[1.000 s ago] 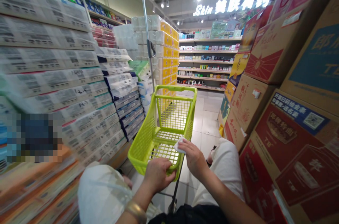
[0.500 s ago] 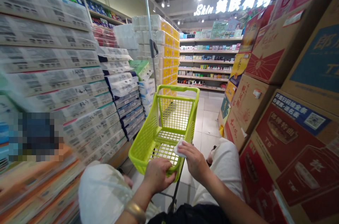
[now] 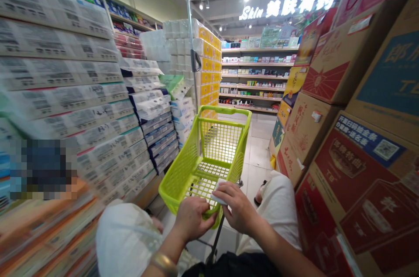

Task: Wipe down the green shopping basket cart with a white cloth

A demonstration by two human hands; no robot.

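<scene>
A lime-green plastic shopping basket (image 3: 183,168) on a wheeled frame stands in the aisle in front of me, with nothing visible inside it. My left hand (image 3: 193,218) is closed round its near rim. My right hand (image 3: 237,207) presses a small white cloth (image 3: 218,189) against the near right corner of the rim, fingers curled on it. A metal pole (image 3: 191,46) with a dark handle rises from the basket's far side. My knees in light trousers (image 3: 278,207) show below.
Stacked tissue packs (image 3: 98,107) wall the left side. Cardboard cartons (image 3: 353,107) are piled high on the right. A narrow tiled aisle (image 3: 258,150) runs ahead to shelves of small products (image 3: 255,80) under a lit sign.
My right hand with the cloth has slid back along the rim towards me, close to my left hand. The basket has swung slightly to the right.
</scene>
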